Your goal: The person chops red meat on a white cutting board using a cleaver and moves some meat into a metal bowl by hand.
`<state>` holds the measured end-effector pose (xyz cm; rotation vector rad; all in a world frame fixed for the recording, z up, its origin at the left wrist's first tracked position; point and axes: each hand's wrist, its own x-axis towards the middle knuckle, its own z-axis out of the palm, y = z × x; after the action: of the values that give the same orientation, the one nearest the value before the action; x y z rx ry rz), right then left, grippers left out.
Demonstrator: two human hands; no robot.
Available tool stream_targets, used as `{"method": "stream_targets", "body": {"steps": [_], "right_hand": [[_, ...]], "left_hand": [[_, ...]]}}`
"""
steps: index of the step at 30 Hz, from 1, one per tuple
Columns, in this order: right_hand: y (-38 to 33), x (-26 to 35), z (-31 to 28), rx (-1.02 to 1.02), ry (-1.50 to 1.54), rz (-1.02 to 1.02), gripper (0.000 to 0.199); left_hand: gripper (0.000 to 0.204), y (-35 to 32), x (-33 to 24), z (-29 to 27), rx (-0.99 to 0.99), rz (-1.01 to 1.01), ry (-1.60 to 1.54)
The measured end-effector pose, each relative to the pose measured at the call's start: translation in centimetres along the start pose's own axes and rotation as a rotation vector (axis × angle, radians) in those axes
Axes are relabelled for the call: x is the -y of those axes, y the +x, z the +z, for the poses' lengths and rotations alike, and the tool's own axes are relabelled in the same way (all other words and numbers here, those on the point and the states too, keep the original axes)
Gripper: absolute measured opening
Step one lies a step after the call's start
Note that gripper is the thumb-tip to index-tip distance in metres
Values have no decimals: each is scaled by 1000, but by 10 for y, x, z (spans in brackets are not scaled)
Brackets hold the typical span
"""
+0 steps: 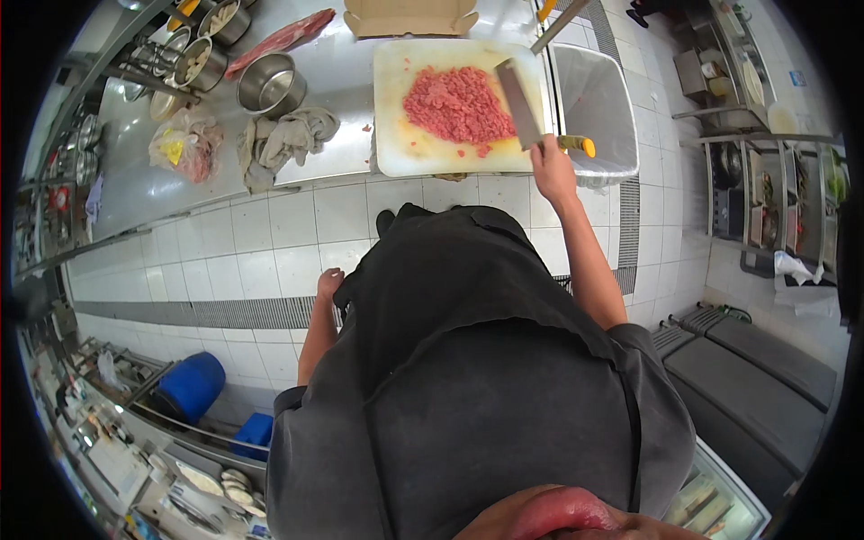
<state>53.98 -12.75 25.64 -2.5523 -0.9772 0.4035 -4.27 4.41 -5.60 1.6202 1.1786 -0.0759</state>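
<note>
My right hand (552, 169) is closed on a cleaver (519, 105) near the right edge of a white cutting board (392, 153). The broad blade tilts over the board, and the yellow-ended handle (576, 144) sticks out to the right past my fingers. A heap of chopped red meat (457, 103) lies mid-board, just left of the blade, with small bits scattered around it. Down at my left side, away from the table, my left hand (331, 283) hangs with its fingers curled in and nothing visible in it.
Left of the board on the steel table (346, 166) are a grey cloth (301, 135), a metal pot (272, 85), a bagged item (187, 144) and a long piece of meat (283, 40). A cardboard box (411, 18) sits behind. A lined bin (598, 112) stands right.
</note>
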Motion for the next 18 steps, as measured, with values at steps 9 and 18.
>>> {"method": "stream_targets", "body": {"steps": [9,18], "right_hand": [[12,39,-28,-72,76,-35,25],[33,86,21,78,-68,-175,21]], "left_hand": [[39,-10,-43,-3,-28,-212,-135],[36,-4,-27,-4,-126,37,130]]}}
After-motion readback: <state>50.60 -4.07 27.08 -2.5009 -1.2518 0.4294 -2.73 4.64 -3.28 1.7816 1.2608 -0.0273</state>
